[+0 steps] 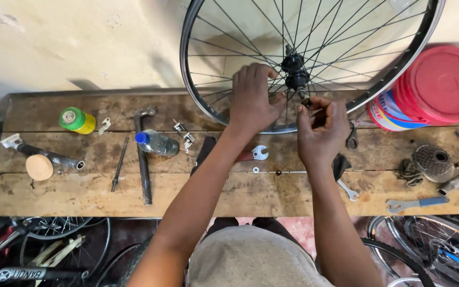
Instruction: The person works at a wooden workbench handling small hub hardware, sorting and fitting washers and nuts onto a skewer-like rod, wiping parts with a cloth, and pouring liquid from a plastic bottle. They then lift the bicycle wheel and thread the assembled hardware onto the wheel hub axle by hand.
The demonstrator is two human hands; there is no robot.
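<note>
Head view: two hands are working at the hub of a bicycle wheel (314, 58) standing at the far side of the wooden workbench (81, 191).
The left hand (254, 98) is gripping the spokes just left of the black hub (295, 72); the right hand (322, 130) is pinching a small part below it. A red bucket (431, 87) is lying right, a hammer (143, 154) left.

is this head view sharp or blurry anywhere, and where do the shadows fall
Head view: mostly sharp across the wooden bench; the left hand and right hand at the wheel hub are crisp. Soft, even light, no harsh glare. The bicycle wheel casts a faint shadow on the wall, the hammer a slim one. Edges bend slightly, wide-angle.
</note>
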